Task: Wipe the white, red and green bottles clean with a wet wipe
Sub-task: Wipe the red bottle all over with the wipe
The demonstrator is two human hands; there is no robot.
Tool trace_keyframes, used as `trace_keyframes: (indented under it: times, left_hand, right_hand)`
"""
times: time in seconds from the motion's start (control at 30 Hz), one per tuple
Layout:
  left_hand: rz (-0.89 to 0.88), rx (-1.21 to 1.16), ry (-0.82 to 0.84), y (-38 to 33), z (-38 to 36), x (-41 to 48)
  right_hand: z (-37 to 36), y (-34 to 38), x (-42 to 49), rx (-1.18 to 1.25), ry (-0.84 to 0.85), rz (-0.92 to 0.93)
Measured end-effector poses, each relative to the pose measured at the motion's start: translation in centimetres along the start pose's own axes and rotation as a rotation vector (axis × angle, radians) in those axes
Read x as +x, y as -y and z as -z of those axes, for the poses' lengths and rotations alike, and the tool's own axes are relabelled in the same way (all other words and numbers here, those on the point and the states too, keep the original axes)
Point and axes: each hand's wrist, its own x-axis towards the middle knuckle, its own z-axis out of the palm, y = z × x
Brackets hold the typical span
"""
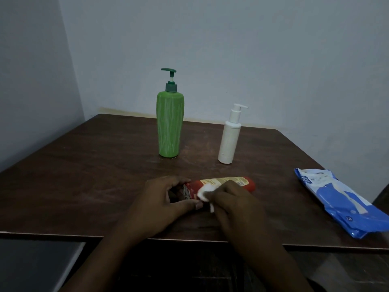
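The red bottle (228, 182) lies on its side on the dark wooden surface (84, 175), near the front edge, with its capped end pointing left and its rounded red base pointing right; a yellowish label runs along its upper side. The left hand (166, 199) is curled round the capped end, fingers arched over the top and thumb tucked along the near side, so it grips the bottle and pins it against the surface. The right hand (233, 199) lies over the middle of the bottle with its fingers bent, pinching a bunched white wet wipe (205, 193) and pressing it against the bottle's red side just beside the cap; a small corner of the wipe also shows lower down, between the two hands. The two hands sit close together, almost touching at the thumbs. Farther back, the green bottle (170, 125) stands upright with its darker green pump head turned left, and the white bottle (228, 142), shorter and slimmer, stands upright to its right, well apart from it, its pump nozzle turned right. Both stand clear of the hands. At the right edge of the surface lies a flat blue and white pack of wipes (336, 203), angled toward the near corner. A pale wall (252, 49) rises behind the surface.
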Motion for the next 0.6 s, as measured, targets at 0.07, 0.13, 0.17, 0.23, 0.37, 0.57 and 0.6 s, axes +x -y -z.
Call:
trace_keyframes:
  times: [0.07, 0.13, 0.17, 0.23, 0.37, 0.57, 0.6]
  left_hand:
    - [0.008, -0.003, 0.002, 0.3, 0.0, 0.1]
    - [0.006, -0.002, 0.014, 0.5, -0.1, 0.2]
    - [0.005, -0.003, 0.018, 0.5, -0.1, 0.2]
    - [0.005, 0.005, 0.018, 0.5, -0.2, 0.2]
    - [0.003, 0.035, 0.015, 0.3, -0.2, 0.1]
    - [-0.009, 0.002, 0.012, -0.1, -0.1, 0.1]
    - [-0.009, -0.013, 0.017, -0.1, -0.1, 0.1]
  right_hand:
    - [1.0, -2.0, 1.0, -0.078, 0.050, -0.149]
    - [2.2, -4.3, 2.0, -0.150, 0.216, -0.388]
    - [2.8, -5.2, 2.4, -0.161, 0.276, -0.478]
    - [3.2, -6.3, 2.2, -0.201, 0.147, -0.481]
    - [2.6, -4.6, 1.4, -0.182, 0.148, -0.364]
    - [1.7, 0.8, 2.4, -0.016, 0.091, 0.002]
    - [1.7, 1.2, 3.1, -0.008, 0.099, 0.039]
